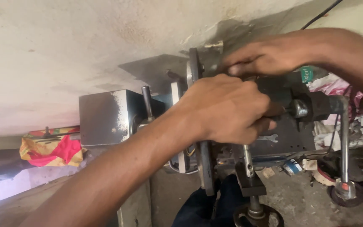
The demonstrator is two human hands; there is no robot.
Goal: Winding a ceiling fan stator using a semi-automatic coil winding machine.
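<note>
My left hand (pixel 227 109) reaches in from the lower left and is closed around the near end of a dark cylindrical machine part (pixel 316 105), right beside a round metal disc (pixel 194 69) seen edge-on. My right hand (pixel 265 54) comes in from the upper right. Its fingers are held together with the tips resting just behind the disc, above my left hand. What the fingertips touch is hidden by my left knuckles.
A grey metal box housing (pixel 101 117) stands left of the disc. A bent crank handle (pixel 344 147) hangs at the right, a small flat wrench (pixel 269 138) lies on the machine plate, and a lever with a handwheel (pixel 255 208) sits below. A colourful cloth (pixel 51 149) lies at the left.
</note>
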